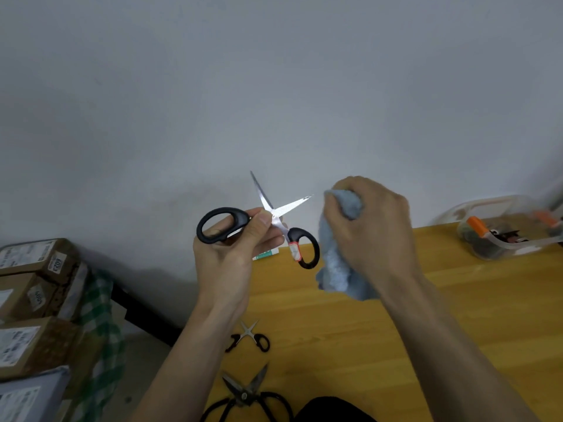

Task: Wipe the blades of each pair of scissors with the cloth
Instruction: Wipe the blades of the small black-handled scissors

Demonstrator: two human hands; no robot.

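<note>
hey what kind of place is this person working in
Probably a home workroom or small storage corner. A wooden table stands against a plain wall, labelled cardboard parcels are stacked beside it, and a clear plastic box of odds and ends sits on the tabletop.

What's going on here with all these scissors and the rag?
A person is cleaning scissors. The left hand holds black-handled scissors up, blades spread open. The right hand grips a bunched blue cloth just beside the blades, not touching them. Two more pairs, small scissors and large dark shears, lie open on the wooden table.
</note>
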